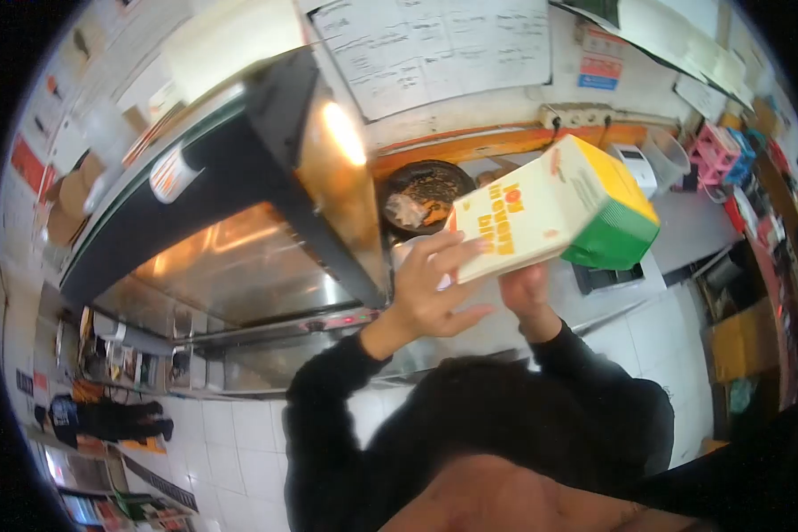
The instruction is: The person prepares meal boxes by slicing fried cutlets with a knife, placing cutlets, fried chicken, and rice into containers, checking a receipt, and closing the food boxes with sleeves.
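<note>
A cream cardboard food box (532, 208) with yellow and green panels and orange-yellow lettering is tilted in the air above the counter. My right hand (528, 291) grips it from below, the fingers mostly hidden behind the box. At the box's lower left end is my left hand (430, 288), fingers spread and thumb stretched out. Some of its fingertips lie over the printed face. Behind the box sits a round dark pan or tray (427, 191), with brownish food bits and a crumpled clear plastic bag (405, 211) in it.
A lit glass-fronted warmer cabinet (239, 257) stands close on my left. On the metal counter (692, 230) to the right are a white device (634, 167), a clear plastic container (665, 160) and a pink rack (716, 155). Another person (106, 419) stands far off at lower left.
</note>
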